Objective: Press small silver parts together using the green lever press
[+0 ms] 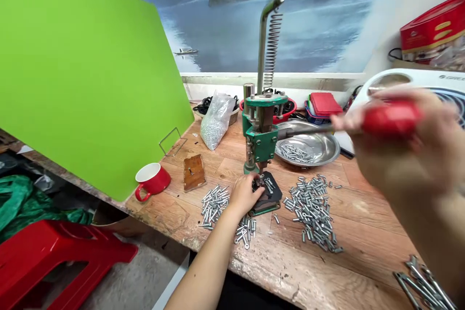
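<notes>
A green hand press (262, 145) with a tall spring stands on the wooden table. My right hand (395, 131), blurred, wraps round the red handle (390, 117) of its lever, at the right. My left hand (247, 193) is at the press's black base plate (273, 193), thumb and fingers closed around a spot right under the ram. What they pinch is too small and hidden to name. Small eyelet-ended metal pieces (269, 184) lie on the plate beside my fingertips. A pile of similar pieces (215, 206) is left of my wrist; short metal sleeves (315, 210) are heaped to the right.
Behind the press are a steel bowl (329, 147) with metal pieces and a plastic bag (214, 128) of small parts. A red mug (154, 178) and a brown wooden block (194, 172) stand left. Long metal pieces (423, 283) lie front right. A green board (90, 72) leans at left.
</notes>
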A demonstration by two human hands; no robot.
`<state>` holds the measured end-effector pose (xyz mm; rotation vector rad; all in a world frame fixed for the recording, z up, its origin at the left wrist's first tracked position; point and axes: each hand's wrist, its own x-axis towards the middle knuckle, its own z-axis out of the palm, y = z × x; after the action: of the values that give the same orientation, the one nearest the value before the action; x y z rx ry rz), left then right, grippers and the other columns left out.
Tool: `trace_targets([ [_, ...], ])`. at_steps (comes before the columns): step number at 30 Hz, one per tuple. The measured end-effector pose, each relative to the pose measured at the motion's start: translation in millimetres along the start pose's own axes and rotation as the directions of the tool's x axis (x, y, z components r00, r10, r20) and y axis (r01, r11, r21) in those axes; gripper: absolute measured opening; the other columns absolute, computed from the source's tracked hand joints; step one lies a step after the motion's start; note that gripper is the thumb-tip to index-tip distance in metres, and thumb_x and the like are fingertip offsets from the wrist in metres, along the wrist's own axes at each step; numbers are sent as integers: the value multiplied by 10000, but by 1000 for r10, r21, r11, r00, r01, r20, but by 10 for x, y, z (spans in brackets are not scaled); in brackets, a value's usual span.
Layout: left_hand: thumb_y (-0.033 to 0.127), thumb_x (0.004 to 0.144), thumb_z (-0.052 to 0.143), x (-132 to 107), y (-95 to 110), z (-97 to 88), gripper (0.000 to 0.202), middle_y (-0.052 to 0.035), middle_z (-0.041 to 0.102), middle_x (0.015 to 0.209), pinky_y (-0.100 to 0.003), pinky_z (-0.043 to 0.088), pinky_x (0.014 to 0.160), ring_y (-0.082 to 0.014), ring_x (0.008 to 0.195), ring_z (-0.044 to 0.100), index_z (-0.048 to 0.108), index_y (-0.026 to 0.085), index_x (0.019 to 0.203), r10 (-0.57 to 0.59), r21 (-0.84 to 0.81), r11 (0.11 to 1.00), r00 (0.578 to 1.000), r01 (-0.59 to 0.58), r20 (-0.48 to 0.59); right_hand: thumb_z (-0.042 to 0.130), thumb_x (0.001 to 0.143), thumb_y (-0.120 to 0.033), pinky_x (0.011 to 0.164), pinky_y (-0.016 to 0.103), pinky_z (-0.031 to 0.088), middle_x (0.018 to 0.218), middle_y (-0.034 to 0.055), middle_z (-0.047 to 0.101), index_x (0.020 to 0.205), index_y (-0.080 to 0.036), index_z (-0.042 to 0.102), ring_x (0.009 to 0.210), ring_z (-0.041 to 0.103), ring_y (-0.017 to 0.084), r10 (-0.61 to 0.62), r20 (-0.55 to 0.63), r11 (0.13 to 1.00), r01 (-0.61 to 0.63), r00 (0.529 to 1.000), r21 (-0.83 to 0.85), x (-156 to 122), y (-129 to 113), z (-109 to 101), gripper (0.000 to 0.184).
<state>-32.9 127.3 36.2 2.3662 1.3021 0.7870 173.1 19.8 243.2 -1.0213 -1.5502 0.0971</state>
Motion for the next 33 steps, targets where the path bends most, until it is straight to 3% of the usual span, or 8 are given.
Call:
trace_targets([
  [3,287,724,634,17,-3,-52,396,-71,615,1019,-357,420,851,-236,969,559,526,202,1096,35,86,995,998,-40,61,361,888,-375,929,323,441,1094,47,505,1270,-240,276,992,528,135,90,63,944,-105,994,312,777,66,232,414],
  [5,290,722,639,7,-6,-70,408,-72,616,1018,-364,417,855,-242,973,554,525,203,1103,47,116,992,997,-55,64,417,869,-388,953,316,419,1195,32,462,1282,-247,283,1080,479,134,141,112,911,-173,984,374,925,217,340,457],
  [7,288,717,645,-22,-13,-61,410,-68,615,1023,-366,411,867,-241,985,546,528,206,1102,47,113,992,998,-52,48,403,874,-422,942,333,415,1224,27,446,1258,-244,346,1104,458,148,184,18,947,-182,983,264,676,440,448,427],
  [10,258,719,639,-78,-27,2,391,-55,611,1039,-358,406,885,-223,997,537,532,211,1092,38,49,998,999,-38,2,395,874,-428,891,361,409,1022,60,552,1009,-171,540,964,511,174,265,-132,960,-274,955,-56,-173,867,681,325],
  [12,224,729,620,-106,-37,57,371,-48,606,1055,-356,403,896,-210,1001,534,529,210,1088,33,-5,999,998,-33,-44,334,893,-402,834,361,419,945,77,574,936,-145,570,881,527,178,363,193,929,-337,912,-153,-728,1129,900,351],
  [14,195,736,602,-121,-44,105,357,-43,603,1065,-364,398,908,-205,1009,530,526,206,1084,32,-40,999,995,-36,-90,387,872,-390,866,358,396,992,81,569,997,-149,579,936,510,189,347,336,937,-312,876,-155,-1074,1306,1140,333],
  [18,176,735,592,-120,-48,149,357,-44,603,1075,-419,357,958,-212,1036,521,523,205,1085,30,-47,998,993,-36,-113,410,864,-412,863,337,372,918,71,571,942,-154,595,905,485,184,318,427,948,-293,847,-124,-1162,1438,1474,328],
  [33,216,741,590,-102,-48,120,336,-46,585,1088,-407,335,967,-210,1073,491,538,222,1072,93,-54,994,990,-99,-107,329,901,-470,736,218,409,848,25,557,866,-142,537,791,507,120,448,515,828,-556,731,69,-1199,1170,1141,390],
])
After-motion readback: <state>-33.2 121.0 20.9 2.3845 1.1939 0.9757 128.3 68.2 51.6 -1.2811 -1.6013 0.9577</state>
